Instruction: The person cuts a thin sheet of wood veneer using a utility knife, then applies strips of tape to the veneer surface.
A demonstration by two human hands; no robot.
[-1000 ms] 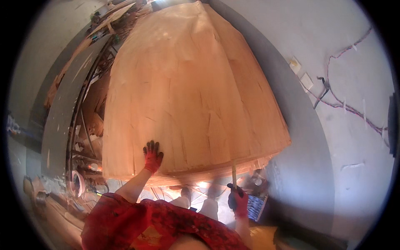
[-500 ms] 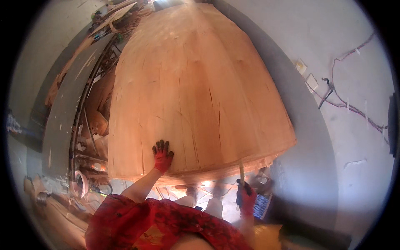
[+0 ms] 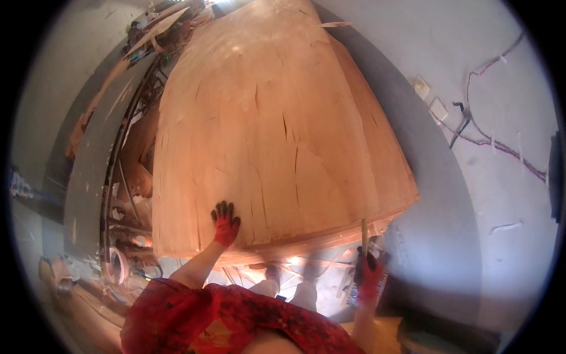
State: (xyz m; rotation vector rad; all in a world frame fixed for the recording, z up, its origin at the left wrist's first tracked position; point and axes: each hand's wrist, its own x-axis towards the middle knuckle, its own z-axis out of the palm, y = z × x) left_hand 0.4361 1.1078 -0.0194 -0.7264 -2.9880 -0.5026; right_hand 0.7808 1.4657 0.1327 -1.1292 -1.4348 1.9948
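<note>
A broad stack of thin reddish-brown wood veneer sheets (image 3: 265, 147) stretches away in front of me. My left hand (image 3: 224, 225), in a red glove with dark fingertips, lies flat on the top sheet near its front left part, fingers out. Beyond the front right edge, my right hand (image 3: 369, 277), gloved the same way, is closed around a narrow, light-coloured wooden stick (image 3: 364, 233). The stick points up, with its tip by the stack's edge. Along the right side, lower sheets (image 3: 386, 159) show past the top one. Dark cracks run lengthwise in the top sheet.
Left of the stack, broken veneer pieces (image 3: 138, 177) lie behind a dark metal rail (image 3: 121, 141). A pinkish tape-like ring (image 3: 118, 265) sits near the front left. A pale wall (image 3: 471, 147) with taped cables (image 3: 495, 152) runs along the right. My feet stand below the front edge.
The top sheet has shifted left with my left hand on it, uncovering sheets beneath at the right. My right hand and the stick have moved right.
</note>
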